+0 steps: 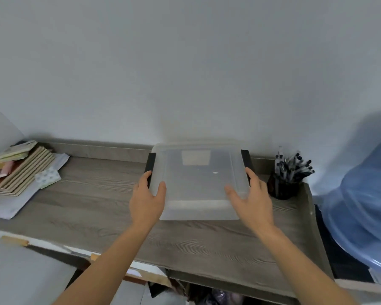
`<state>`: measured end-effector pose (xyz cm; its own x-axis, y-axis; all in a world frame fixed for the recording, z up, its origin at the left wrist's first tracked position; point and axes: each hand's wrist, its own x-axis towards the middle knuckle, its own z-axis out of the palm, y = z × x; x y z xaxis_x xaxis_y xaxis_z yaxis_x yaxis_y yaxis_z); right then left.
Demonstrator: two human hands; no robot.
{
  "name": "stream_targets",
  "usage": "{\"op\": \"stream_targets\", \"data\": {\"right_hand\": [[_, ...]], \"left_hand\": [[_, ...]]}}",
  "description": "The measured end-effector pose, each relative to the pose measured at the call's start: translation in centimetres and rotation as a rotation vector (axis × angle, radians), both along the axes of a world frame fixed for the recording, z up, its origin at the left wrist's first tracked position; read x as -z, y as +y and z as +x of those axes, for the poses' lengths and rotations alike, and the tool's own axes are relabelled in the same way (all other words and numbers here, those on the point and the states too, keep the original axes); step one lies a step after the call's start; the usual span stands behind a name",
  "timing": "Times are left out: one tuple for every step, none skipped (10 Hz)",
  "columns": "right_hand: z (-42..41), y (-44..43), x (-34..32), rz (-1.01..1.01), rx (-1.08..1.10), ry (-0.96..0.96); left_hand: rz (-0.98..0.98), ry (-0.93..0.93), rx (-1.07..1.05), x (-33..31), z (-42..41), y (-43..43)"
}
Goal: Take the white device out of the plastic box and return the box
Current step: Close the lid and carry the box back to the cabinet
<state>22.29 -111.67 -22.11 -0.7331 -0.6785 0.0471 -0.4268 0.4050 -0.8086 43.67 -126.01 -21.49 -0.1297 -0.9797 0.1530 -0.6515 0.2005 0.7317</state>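
Observation:
A translucent plastic box with a closed lid and black side latches rests on the grey wooden desk, against the wall. A pale rectangular shape shows faintly through the lid near the back; I cannot tell what it is. My left hand grips the box's front left corner, thumb on the lid and fingers by the left latch. At the front right corner my right hand holds the box, fingers beside the right latch.
A stack of notebooks and papers lies at the desk's left end. A black cup full of pens stands just right of the box. A blue water bottle is at the far right. Clutter sits below the desk's front edge.

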Motion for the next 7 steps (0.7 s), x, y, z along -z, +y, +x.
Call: {"op": "stream_targets", "data": {"right_hand": [[0.9,-0.6,0.1,0.032,0.063,0.019],[2.2,-1.3,0.2,0.053,0.140,0.037],[2.4,-2.1,0.1,0.089,0.212,0.034],[2.5,-2.4,0.4,0.058,0.254,0.074],[2.3,-2.5,0.4,0.052,0.252,0.122],[2.4,-2.6,0.5,0.115,0.222,0.132],[1.8,-2.8,-0.6,0.196,0.186,0.241]], "left_hand": [[0.049,0.017,0.078,0.6,-0.2,-2.5],[0.074,0.012,0.154,0.7,-0.5,-5.0],[0.048,-0.001,0.180,0.9,-0.8,-6.1],[0.047,-0.014,0.206,1.2,-0.7,-6.5],[-0.031,-0.051,0.245,1.3,-0.7,-6.6],[-0.274,-0.183,0.313,1.5,-0.6,-6.6],[-0.369,-0.278,0.366,1.8,-0.5,-6.5]]}}
